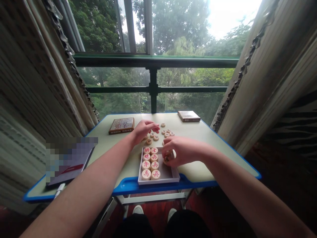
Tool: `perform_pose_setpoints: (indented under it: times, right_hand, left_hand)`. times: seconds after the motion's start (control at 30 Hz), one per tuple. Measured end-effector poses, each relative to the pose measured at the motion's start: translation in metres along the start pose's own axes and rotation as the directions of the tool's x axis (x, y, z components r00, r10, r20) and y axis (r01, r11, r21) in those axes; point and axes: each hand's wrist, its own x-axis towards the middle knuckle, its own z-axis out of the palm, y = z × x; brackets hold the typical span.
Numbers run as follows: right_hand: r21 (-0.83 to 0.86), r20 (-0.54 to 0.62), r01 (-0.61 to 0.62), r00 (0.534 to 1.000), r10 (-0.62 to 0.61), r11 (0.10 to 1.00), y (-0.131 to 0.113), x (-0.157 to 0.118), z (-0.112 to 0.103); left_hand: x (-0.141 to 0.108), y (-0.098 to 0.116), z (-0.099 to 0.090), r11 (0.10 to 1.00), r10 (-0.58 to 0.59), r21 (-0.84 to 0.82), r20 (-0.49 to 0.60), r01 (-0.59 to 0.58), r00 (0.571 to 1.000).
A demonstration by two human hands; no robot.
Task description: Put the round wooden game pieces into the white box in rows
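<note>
A shallow white box point(166, 177) stands at the near edge of the table. Stacked along its left half are round wooden Chinese chess pieces point(155, 165) with red characters. My right hand point(182, 150) reaches into the box's right side, its fingers closed on a Chinese chess piece point(166, 160) with a dark character; the fingers partly cover it. Beyond the box, my left hand point(146, 129) hovers over loose pieces point(156, 138), its fingers stretched out to the right and nothing visible in them. More loose pieces point(166, 135) lie between and beyond the hands.
A flat brown box point(122, 125) lies at the table's back left, another flat box point(189, 116) at the back right. A dark flat device point(71, 165), partly blurred out, rests on the left. Curtains point(257, 66) flank the window and its green railing point(153, 61).
</note>
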Motion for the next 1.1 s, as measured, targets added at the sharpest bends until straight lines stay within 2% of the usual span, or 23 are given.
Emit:
perform_pose_setpoints:
  times: [0.73,0.97,1.1]
  right_hand:
    - [-0.009,0.021,-0.021,1.0,0.021,1.0,0.0,0.002,-0.002]
    - [-0.066,-0.112,-0.118,0.988,0.111,0.991,0.009,0.001,-0.005]
    - [-0.063,-0.114,-0.123,0.987,0.115,0.99,0.016,0.003,-0.002]
  left_hand:
    - [-0.002,0.003,0.002,0.998,0.027,0.059,0.008,-0.028,1.0]
    - [0.0,0.0,0.0,0.998,0.034,0.059,0.013,-0.035,0.999]
    - [0.0,0.0,-0.001,0.997,0.035,0.063,0.02,-0.036,0.999]
